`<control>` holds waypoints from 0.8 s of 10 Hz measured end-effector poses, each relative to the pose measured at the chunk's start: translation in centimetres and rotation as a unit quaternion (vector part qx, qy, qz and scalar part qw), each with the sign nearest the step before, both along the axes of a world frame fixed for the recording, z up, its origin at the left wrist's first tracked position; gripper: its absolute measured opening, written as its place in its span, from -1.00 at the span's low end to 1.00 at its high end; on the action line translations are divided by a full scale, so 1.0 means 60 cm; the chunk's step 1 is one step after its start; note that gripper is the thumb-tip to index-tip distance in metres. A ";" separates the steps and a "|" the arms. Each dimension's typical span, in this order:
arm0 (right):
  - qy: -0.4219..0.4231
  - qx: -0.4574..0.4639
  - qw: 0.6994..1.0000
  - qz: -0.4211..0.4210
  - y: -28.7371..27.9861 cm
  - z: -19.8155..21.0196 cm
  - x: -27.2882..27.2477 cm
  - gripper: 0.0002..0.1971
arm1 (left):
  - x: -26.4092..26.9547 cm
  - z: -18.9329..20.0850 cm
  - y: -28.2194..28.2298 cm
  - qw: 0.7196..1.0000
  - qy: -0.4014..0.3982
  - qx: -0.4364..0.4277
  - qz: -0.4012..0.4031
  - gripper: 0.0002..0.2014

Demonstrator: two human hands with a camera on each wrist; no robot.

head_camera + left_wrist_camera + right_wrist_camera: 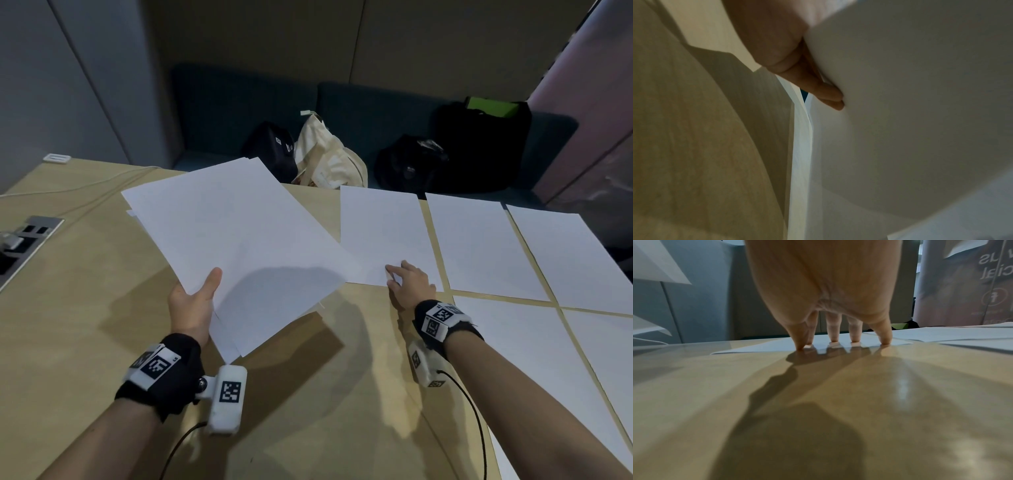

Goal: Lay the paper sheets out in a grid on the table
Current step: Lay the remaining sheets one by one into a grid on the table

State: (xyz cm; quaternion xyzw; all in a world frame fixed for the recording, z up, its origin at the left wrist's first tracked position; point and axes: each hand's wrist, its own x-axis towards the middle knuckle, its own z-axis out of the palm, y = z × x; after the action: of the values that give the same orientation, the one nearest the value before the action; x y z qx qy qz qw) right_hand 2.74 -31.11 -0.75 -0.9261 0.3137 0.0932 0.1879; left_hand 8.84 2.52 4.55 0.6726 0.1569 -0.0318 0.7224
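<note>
My left hand (197, 301) holds a loose stack of white paper sheets (239, 240) above the wooden table (85, 291), thumb on top and fingers (828, 94) underneath. My right hand (407, 284) presses its straight fingertips (833, 339) down on the near edge of a single sheet (380, 233) lying flat on the table. To its right lie two more sheets (479, 246) (575, 253) in a row. Further sheets (534, 349) lie in a nearer row at the right.
A power socket panel (24, 240) with a cable is set in the table at the left. Behind the table's far edge a dark bench holds black bags (479, 147) and a cream tote bag (329, 154). Bare wood lies between my forearms.
</note>
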 end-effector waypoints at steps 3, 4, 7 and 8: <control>0.012 -0.003 1.000 0.010 -0.005 0.004 0.002 -0.58 | -0.001 0.001 0.001 1.000 -0.003 0.004 -0.003 -0.64; 0.012 -0.004 1.000 0.010 -0.004 0.004 0.003 -0.58 | -0.003 0.002 -0.003 1.000 -0.003 0.004 -0.008 -0.64; -0.027 0.007 0.999 0.019 0.000 0.007 0.004 -0.57 | -0.006 0.005 -0.008 1.000 -0.005 -0.004 -0.022 -0.66; -0.044 0.020 0.999 0.010 0.009 0.015 0.008 -0.59 | -0.008 0.006 -0.009 0.999 -0.007 -0.002 -0.032 -0.64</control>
State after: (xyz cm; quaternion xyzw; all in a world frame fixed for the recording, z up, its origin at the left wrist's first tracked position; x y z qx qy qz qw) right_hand 3.24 -30.60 0.18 -0.9285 0.2935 0.0606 0.2194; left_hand 8.36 1.95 4.90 0.6758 0.1304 -0.0502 0.7237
